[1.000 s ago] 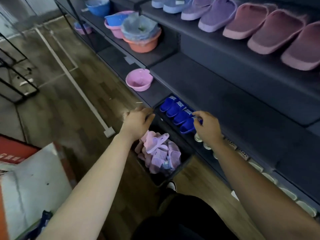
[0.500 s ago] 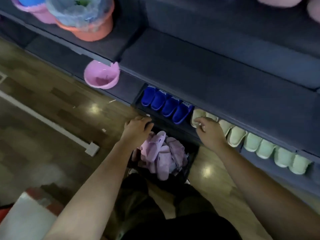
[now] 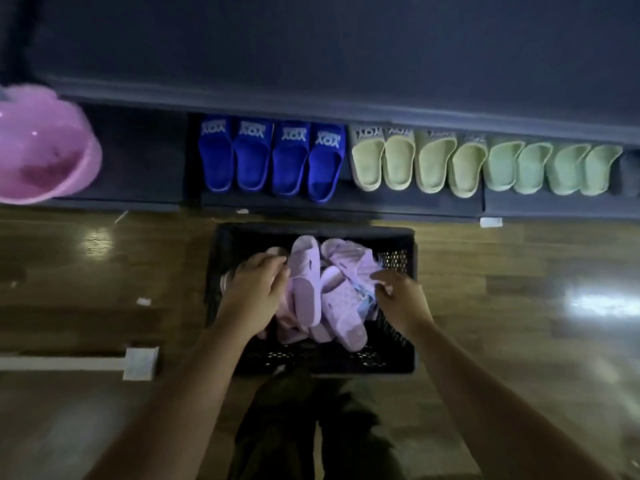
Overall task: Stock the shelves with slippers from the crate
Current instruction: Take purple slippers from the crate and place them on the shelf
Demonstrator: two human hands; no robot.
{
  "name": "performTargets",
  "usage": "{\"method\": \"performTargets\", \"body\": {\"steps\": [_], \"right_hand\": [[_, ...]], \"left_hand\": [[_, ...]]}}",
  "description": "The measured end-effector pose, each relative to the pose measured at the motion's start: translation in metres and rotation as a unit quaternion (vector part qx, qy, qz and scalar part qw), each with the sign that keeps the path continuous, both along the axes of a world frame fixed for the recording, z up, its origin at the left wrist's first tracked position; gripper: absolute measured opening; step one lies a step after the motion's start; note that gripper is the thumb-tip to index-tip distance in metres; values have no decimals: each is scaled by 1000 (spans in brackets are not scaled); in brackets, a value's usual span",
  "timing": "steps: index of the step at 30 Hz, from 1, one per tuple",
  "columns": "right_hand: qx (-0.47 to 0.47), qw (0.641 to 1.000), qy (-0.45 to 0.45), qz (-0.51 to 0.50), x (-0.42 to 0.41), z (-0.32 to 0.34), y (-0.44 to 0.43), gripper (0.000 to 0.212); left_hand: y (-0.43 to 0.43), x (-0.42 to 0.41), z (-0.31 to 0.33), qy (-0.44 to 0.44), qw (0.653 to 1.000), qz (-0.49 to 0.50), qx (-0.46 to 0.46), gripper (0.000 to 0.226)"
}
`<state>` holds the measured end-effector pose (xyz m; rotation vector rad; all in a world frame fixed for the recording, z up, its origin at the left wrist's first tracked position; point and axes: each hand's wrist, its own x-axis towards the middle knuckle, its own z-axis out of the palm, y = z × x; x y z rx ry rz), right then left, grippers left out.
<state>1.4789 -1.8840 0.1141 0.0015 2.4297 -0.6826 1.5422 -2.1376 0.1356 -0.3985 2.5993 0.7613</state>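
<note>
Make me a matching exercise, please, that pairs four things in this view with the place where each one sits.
Things
1. blue slippers
2. pale green slippers
3. lilac slippers
4. pink basin

Places
a. right part of the row on the bottom shelf
b. far left of the view
c. left end of the slipper row
d. in the black crate on the floor

Pairs: 1-c, 2-a, 3-d, 4-b.
</note>
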Motion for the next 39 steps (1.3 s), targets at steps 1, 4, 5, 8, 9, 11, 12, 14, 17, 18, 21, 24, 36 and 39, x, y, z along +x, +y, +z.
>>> {"method": "performTargets", "body": {"steps": [1, 4, 5, 8, 9, 11, 12, 14, 17, 18, 21, 24, 36, 39], "right_hand": [[5, 1000, -6, 9, 4, -25, 0, 25], [-3, 999, 4, 36, 14, -98, -5, 22], [-3, 999, 11, 47, 17, -119, -8, 22], [20, 998, 11, 50, 25, -173, -17, 25], [34, 999, 0, 41, 27, -187, -20, 26], [56, 998, -25, 28, 32, -211, -24, 28], [55, 998, -29, 25, 34, -222, -24, 30], [32, 999, -38, 16, 38, -235, -22, 37], [-14, 998, -45, 51, 38, -242, -4, 45], [-34, 995, -51, 75, 37, -241, 2, 42], [-71, 984, -54, 152, 29, -234, 13, 28], [-57, 972, -65, 219, 1, -224, 13, 23], [119, 874, 101, 460, -39, -241, -7, 56], [71, 864, 32, 498, -60, -246, -14, 55]], "left_hand": [[-2, 5, -22, 3, 1000, -8, 3, 41], [-6, 18, -83, 24, 999, -31, 7, 49], [-7, 23, -101, 24, 999, -30, 12, 49], [-9, 32, -145, 14, 1000, -9, 24, 53], [-8, 33, -157, 12, 1000, -2, 26, 53], [-6, 34, -177, 16, 999, 3, 28, 52], [-4, 34, -185, 18, 999, 3, 28, 53], [1, 32, -200, 22, 999, 10, 32, 51], [7, 29, -212, 29, 998, 25, 43, 47], [8, 29, -214, 35, 998, 25, 46, 46], [7, 29, -216, 53, 997, 28, 49, 42], [2, 27, -217, 72, 995, 53, 49, 32], [-13, 22, -230, 125, 990, 43, 38, 32], [-10, 22, -234, 102, 991, 65, 52, 31]]}}
